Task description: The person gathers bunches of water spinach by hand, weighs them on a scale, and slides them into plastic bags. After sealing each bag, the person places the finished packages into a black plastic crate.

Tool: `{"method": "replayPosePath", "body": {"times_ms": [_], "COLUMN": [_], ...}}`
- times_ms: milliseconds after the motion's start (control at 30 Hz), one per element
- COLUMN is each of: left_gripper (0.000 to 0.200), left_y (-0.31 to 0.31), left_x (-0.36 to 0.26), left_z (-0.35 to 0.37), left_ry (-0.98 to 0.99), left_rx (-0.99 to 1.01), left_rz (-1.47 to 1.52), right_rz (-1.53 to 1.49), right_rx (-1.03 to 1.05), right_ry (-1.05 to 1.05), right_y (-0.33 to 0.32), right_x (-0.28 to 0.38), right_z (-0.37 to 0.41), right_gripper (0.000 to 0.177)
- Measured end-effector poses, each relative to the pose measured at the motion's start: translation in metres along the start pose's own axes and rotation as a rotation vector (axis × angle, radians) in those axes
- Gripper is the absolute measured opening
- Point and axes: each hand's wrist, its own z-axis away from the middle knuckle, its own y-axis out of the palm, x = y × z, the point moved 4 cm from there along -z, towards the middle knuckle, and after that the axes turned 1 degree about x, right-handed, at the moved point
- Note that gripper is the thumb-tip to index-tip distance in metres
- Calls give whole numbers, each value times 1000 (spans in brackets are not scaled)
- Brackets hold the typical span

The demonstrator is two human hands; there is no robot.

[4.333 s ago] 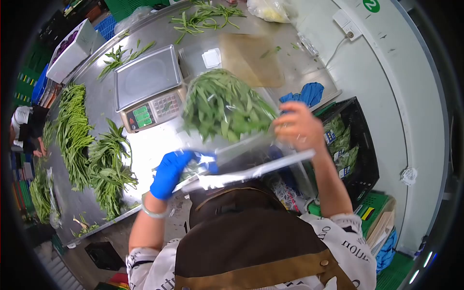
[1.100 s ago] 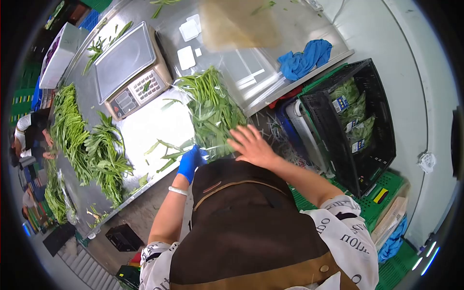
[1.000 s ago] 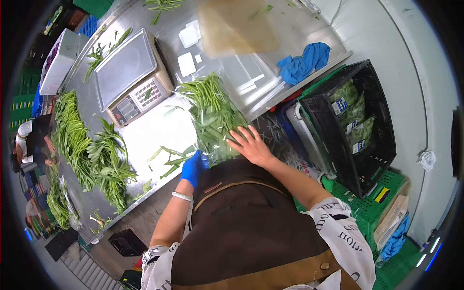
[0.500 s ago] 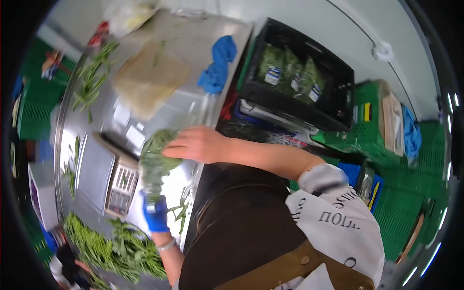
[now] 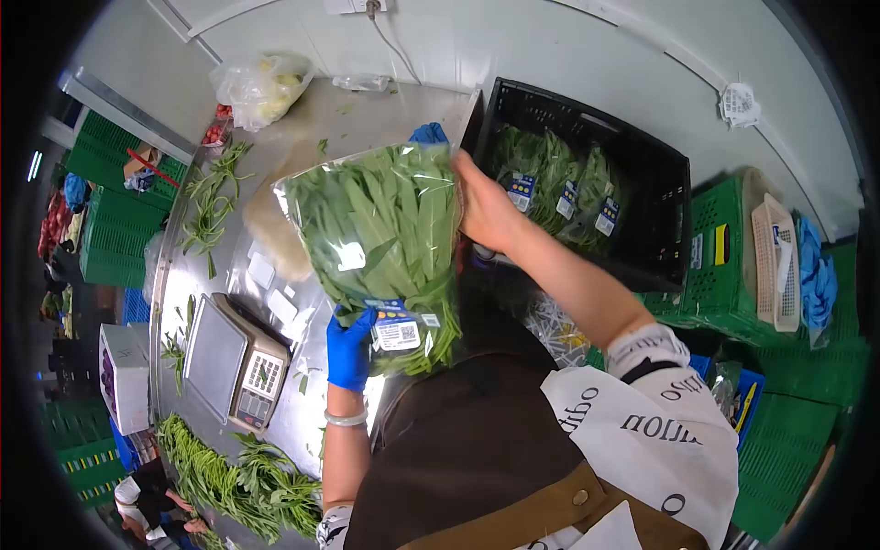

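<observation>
A clear bag of leafy greens (image 5: 385,229), with a blue and white label near its lower end, is held up over the steel table. My left hand (image 5: 350,348), in a blue glove, grips its lower left part beside the label. The bare right hand (image 5: 486,206) holds the bag's upper right edge, its fingers partly hidden behind it. Below and left of the bag, a scale (image 5: 240,367) stands on the table. Loose greens (image 5: 238,477) lie in a pile near the gloved arm. To the right, a black crate (image 5: 642,247) holds several bagged greens.
Stray stems (image 5: 213,202) lie along the table's left side (image 5: 170,275). A plastic bag (image 5: 261,92) sits at the back. Green crates (image 5: 715,247) and a pale basket (image 5: 777,266) are at right. Another person (image 5: 151,504) is at lower left.
The bag of greens has been raised and turned so its broad face and label show. Both hands have moved right with it, the bare one farther up. The view has shifted too.
</observation>
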Motion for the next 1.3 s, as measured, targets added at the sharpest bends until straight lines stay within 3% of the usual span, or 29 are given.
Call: {"method": "replayPosePath", "body": {"times_ms": [33,100,167,200,267,367,433,533,633,733,833,867,967,1000,1100,1200,1267,1300], "left_gripper": [33,33,36,36,42,47,54,48,46,43,43,43,44,44,43,39,37,37], "left_y": [11,35,65,80,107,171,173,158,132,124,119,118,101,91,68,52,59,61], "left_x": [3,7,12,17,31,30,37,52,77,97,115,120,132,135,141,146,148,151], "left_z": [-5,-15,-25,-31,-43,-47,-60,-77,-77,-68,-61,-61,-53,-48,-40,-30,-24,-21], "left_ry": [-27,-86,-132,-163,-216,-197,-160,-100,-221,-300,-318,-310,-355,-382,-388,-357,-259,-309], "left_rx": [-13,-34,-34,-22,0,212,355,316,231,158,136,135,83,53,-13,-2,90,49], "left_rz": [22,62,32,5,-95,161,98,-136,-143,-264,-326,-329,-356,-369,-411,-523,-498,-445], "right_rz": [-25,213,760,689,474,348,488,425,518,443,600,653,918,1027,1966,2133,2096,2096], "right_rx": [26,-134,-91,-182,-262,-392,-530,-740,-891,-991,-1135,-1195,-1567,-1494,-1424,-1285,-1192,-1108], "right_ry": [-39,79,-164,-140,-96,-127,-218,-301,-396,-272,-101,-20,181,243,78,334,452,498], "right_y": [-13,-48,-76,-76,-101,-131,-145,-193,-248,-320,-397,-479,-443,-435,-357,-331,-370,-397], "right_x": [-1,-26,-52,-45,-27,27,87,159,208,218,196,175,174,176,187,190,179,173], "right_z": [19,52,84,87,87,111,145,202,254,291,309,326,314,315,295,264,254,244], "right_gripper": [49,58,71,81,81,74,72,69,63,64,73,83,78,87,96,105,106,107]}}
